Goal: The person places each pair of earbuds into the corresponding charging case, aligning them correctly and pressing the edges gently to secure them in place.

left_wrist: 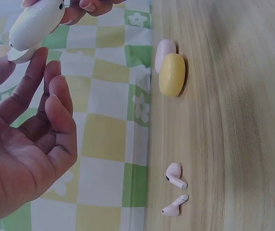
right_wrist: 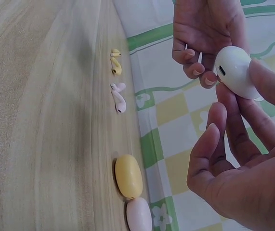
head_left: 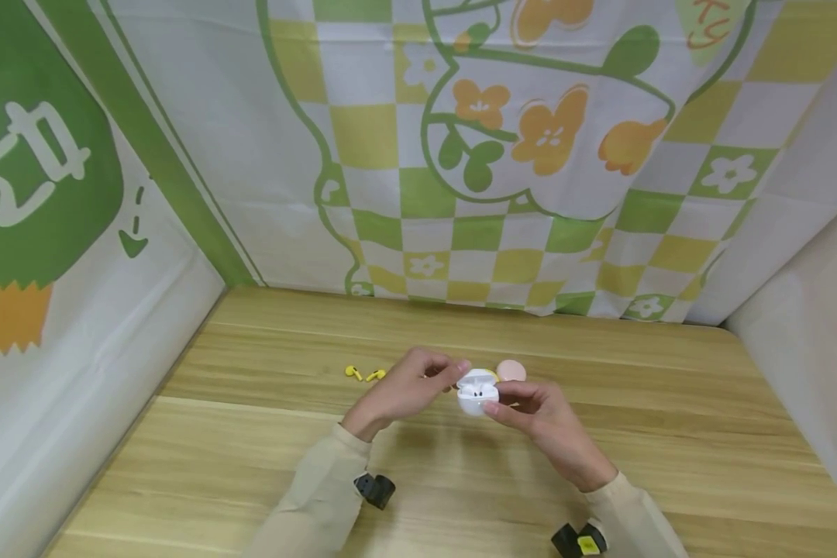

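Note:
A white earbud case (head_left: pixel 471 405) is held up above the table with its lid raised, and white earbuds (head_left: pixel 479 393) sit inside it. My right hand (head_left: pixel 547 422) grips the case body between thumb and fingers at its right side. With thumb and index finger, my left hand (head_left: pixel 411 385) pinches the lid at the upper left; its other fingers curl loosely, as the left wrist view shows. From the right wrist view, the underside of the case with a dark charging port (right_wrist: pixel 222 70) is visible, while the earbuds are hidden there.
On the wooden table (head_left: pixel 265 442), two yellow earbuds (head_left: pixel 353 373) lie left of my hands. Two pink earbuds (left_wrist: pixel 174 174) lie beside them. A yellow case (left_wrist: pixel 172 75) and a pink case (head_left: pixel 511 370) rest side by side behind the white case. A patterned cloth (head_left: pixel 425 201) hangs behind.

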The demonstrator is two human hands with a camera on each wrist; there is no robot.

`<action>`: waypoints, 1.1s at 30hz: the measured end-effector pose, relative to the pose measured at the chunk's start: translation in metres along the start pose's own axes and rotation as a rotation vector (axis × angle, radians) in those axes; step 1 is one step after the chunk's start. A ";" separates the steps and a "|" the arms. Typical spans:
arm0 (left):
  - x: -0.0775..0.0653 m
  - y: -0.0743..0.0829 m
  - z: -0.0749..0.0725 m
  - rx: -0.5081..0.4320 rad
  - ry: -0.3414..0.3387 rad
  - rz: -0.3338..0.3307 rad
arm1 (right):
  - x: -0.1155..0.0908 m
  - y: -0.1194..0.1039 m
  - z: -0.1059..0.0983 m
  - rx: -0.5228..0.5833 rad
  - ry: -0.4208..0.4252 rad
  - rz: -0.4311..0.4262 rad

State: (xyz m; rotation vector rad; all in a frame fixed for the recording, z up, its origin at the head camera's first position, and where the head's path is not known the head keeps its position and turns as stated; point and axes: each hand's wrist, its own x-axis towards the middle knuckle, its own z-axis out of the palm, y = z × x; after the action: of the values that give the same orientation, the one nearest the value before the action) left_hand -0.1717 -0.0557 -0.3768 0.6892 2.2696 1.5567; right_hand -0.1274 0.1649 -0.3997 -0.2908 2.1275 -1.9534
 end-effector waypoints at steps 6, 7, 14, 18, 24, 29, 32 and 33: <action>-0.001 0.000 0.000 0.013 0.010 0.012 | 0.001 0.001 0.001 0.006 0.006 0.006; -0.001 0.000 0.001 0.020 0.012 0.016 | 0.001 0.001 0.001 0.007 0.007 0.006; -0.002 0.002 0.002 0.090 0.035 0.062 | 0.002 0.003 0.001 0.011 0.018 0.011; -0.002 0.002 0.004 0.138 0.058 0.106 | 0.003 0.003 0.001 0.028 0.028 0.012; -0.002 0.000 0.007 0.159 0.075 0.144 | 0.004 0.004 0.001 0.048 0.037 0.009; -0.003 -0.001 0.007 0.166 0.071 0.142 | 0.004 0.003 0.000 0.048 0.028 0.012; -0.004 -0.001 0.007 0.163 0.053 0.128 | 0.004 0.003 -0.001 0.053 0.026 0.016; -0.004 -0.001 0.007 0.160 0.045 0.120 | 0.004 0.002 -0.001 0.054 0.027 0.018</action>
State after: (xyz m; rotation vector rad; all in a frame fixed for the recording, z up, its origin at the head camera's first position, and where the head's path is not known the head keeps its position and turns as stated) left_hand -0.1650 -0.0534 -0.3804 0.8554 2.4470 1.4670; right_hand -0.1314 0.1652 -0.4021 -0.2357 2.0826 -2.0123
